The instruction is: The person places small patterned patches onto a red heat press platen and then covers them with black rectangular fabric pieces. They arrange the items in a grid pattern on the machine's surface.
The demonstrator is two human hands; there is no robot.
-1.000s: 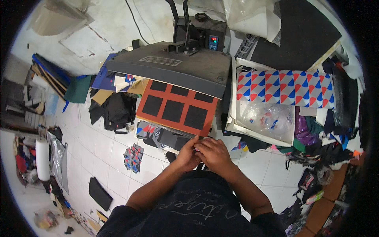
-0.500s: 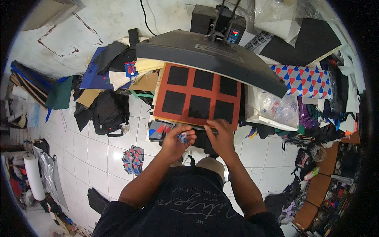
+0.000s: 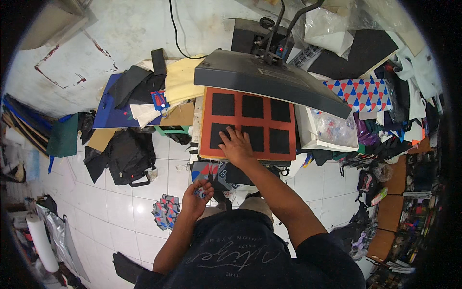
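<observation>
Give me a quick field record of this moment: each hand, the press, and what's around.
left hand: held near the lap, fingers closed around a small patterned piece
right hand: palm down on the red mat, over a black square
mat: red, six black squares in two rows, lying on the press bed
press lid: raised, tilted above the mat's far edge
floor left: black bag, stack of patterned pieces on white tiles
right of press: white tray with clear plastic bags
</observation>
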